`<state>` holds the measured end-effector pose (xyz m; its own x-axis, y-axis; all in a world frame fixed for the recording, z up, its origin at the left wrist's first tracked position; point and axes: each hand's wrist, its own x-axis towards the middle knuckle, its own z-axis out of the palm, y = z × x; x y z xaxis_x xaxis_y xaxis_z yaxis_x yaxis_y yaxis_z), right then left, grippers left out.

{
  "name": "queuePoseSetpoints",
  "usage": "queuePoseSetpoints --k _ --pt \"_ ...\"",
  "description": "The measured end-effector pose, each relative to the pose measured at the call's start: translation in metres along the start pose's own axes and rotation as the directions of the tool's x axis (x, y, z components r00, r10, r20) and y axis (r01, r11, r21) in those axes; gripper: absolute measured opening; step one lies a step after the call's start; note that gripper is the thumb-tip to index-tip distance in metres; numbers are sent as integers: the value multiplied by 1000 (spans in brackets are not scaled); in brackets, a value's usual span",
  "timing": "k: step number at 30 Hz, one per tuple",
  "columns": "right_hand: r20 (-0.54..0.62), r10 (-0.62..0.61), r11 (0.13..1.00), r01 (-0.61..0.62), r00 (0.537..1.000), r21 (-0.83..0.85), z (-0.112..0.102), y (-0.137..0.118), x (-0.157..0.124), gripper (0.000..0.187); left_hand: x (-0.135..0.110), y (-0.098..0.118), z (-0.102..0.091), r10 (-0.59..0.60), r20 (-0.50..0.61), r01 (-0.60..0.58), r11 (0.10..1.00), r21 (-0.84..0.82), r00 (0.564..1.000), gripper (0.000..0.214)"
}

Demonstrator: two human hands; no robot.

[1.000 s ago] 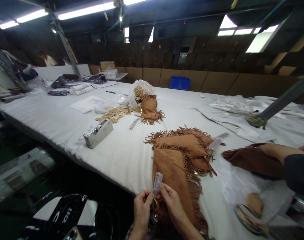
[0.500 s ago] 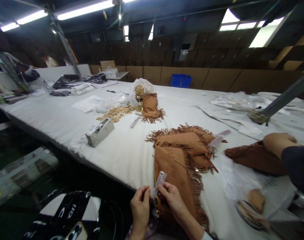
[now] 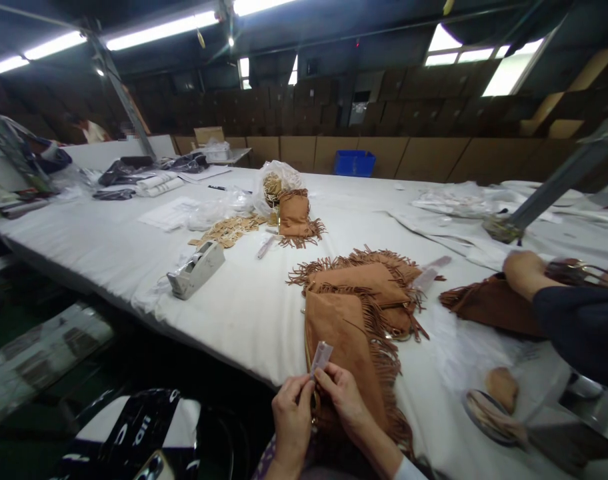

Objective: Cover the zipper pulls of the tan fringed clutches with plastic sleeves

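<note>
Head view, looking down across a long white table (image 3: pixel 134 247). At the bottom edge the left hand (image 3: pixel 290 419) and right hand (image 3: pixel 345 402) met, thumbs and fingertips of both pinched on a small clear packet (image 3: pixel 321 355) that stuck up between them. Just under the hands lay a tan fringed bag (image 3: pixel 347 333), its near end hanging over the table edge. A bit of gold hardware showed below the fingers, too small to make out. Beyond the hands, more fringed bags (image 3: pixel 369 277) were piled. Far to the right of the right hand, a co-worker's hand (image 3: pixel 524 272) rested on a darker brown bag (image 3: pixel 489 303).

As a judgement, the packet looked thin and slick — a loose pinch could let it slip over the table edge, and the fringe could snag in the hardware.

Well ahead of the left hand, a clear plastic bag (image 3: pixel 279 179) held tan pieces. Farther back stood a blue bin (image 3: pixel 354 162) — its contents were hidden.
</note>
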<state>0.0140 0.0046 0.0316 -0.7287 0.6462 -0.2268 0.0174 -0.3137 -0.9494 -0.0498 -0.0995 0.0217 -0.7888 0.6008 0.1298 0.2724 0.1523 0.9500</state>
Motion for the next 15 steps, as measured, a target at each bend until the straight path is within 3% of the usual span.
queuePoseSetpoints --k 9,15 --pt "-37 -43 996 40 998 -73 0 0 -6 41 -6 0 3 33 5 -33 997 67 999 28" --pt "-63 -256 920 223 965 -321 4 2 -8 36 -7 -9 9 54 -14 -52 993 103 998 31"
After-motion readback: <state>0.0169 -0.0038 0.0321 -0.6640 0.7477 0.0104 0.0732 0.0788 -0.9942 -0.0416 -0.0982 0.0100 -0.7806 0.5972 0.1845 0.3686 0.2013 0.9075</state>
